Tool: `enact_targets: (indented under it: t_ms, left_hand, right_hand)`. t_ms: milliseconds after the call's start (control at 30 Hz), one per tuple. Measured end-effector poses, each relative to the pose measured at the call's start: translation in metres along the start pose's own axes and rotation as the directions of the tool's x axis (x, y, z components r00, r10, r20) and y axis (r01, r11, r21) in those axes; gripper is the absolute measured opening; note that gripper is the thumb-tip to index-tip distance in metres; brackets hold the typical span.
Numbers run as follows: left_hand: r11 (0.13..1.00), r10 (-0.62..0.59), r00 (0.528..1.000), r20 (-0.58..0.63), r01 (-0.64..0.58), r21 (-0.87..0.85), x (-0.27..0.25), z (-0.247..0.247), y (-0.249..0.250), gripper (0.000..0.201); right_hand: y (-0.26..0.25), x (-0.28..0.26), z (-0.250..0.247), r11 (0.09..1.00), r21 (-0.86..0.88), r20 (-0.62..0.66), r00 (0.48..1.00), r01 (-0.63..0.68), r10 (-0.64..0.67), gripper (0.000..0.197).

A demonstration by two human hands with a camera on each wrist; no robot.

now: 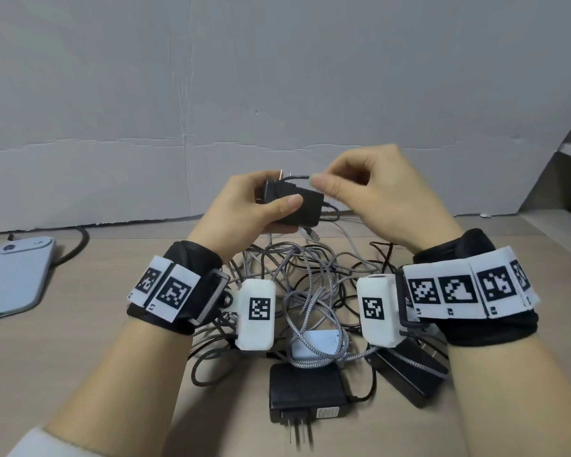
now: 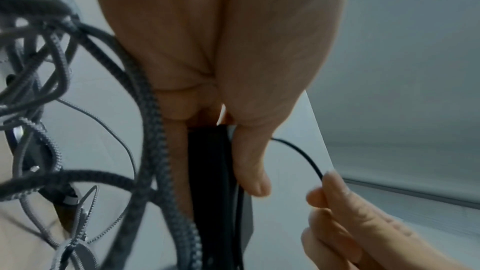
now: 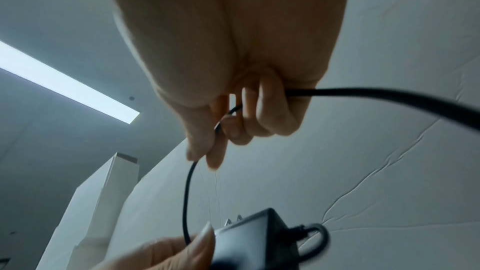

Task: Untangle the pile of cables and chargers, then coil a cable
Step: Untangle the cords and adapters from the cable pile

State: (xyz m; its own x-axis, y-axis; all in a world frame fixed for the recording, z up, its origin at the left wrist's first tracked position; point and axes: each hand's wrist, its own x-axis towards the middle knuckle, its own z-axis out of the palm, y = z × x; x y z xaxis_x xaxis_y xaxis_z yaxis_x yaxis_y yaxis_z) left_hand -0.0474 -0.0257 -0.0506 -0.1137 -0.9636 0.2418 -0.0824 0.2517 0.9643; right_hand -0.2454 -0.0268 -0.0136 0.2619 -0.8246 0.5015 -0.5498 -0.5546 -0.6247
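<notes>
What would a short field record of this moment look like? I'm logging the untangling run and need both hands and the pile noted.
left hand: grips black adapter, lifted above the pile
right hand: pinches thin black cable running to that adapter
cable pile: braided grey and black cables, tangled on table
other chargers: black charger at near edge, white charger under cables
aside: phone, far left

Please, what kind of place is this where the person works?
Probably an improvised indoor work table: a light wooden tabletop with creased white cardboard standing behind it, a phone lying nearby, and a long ceiling light overhead.
</notes>
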Motion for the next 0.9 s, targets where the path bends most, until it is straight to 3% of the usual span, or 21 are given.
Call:
enact_targets:
  t_ms: [133, 333, 467, 567, 700, 767, 833, 900]
  left_hand:
    - [0.999, -0.039, 0.994, 0.103, 0.039, 0.003, -0.003, 0.000, 0.003, 0.063]
    - [0.999, 0.030, 0.978, 0.207, -0.038, 0.038, -0.008, -0.003, 0.007, 0.043]
    - [0.997, 0.055, 0.967, 0.250, -0.041, -0.061, -0.008, -0.003, 0.006, 0.036]
    - [0.987, 0.071, 0.966, 0.247, -0.034, -0.154, -0.007, -0.003, 0.005, 0.034]
    - [0.951, 0.097, 0.977, 0.188, -0.035, -0.307, -0.004, 0.003, 0.008, 0.032]
    - [0.905, 0.100, 0.991, 0.088, -0.054, -0.421, 0.000, 0.006, 0.008, 0.031]
    - [0.857, 0.071, 0.997, -0.031, -0.077, -0.510, 0.003, 0.007, 0.007, 0.034]
    - [0.871, 0.042, 0.988, -0.147, -0.109, -0.480, 0.006, 0.010, 0.004, 0.034]
  right_hand:
    - [0.006, 0.003, -0.005, 0.996, 0.084, -0.203, 0.979, 0.025, -0.008, 0.022]
    - [0.020, 0.005, -0.002, 0.996, 0.082, -0.284, 0.957, -0.039, 0.060, 0.021]
    - [0.022, 0.004, 0.003, 0.993, 0.100, -0.266, 0.960, -0.066, 0.091, 0.022]
    - [0.028, 0.004, 0.008, 0.990, 0.074, -0.175, 0.976, -0.121, 0.132, 0.025]
    - [0.028, 0.002, 0.012, 0.994, -0.051, 0.073, 0.992, -0.098, 0.102, 0.021]
    - [0.021, -0.001, 0.014, 0.986, -0.095, 0.207, 0.966, -0.138, 0.156, 0.028]
    - [0.013, -0.003, 0.021, 0.980, -0.140, 0.334, 0.924, -0.144, 0.184, 0.017]
    - [0.003, -0.006, 0.031, 0.984, -0.153, 0.411, 0.899, -0.096, 0.151, 0.013]
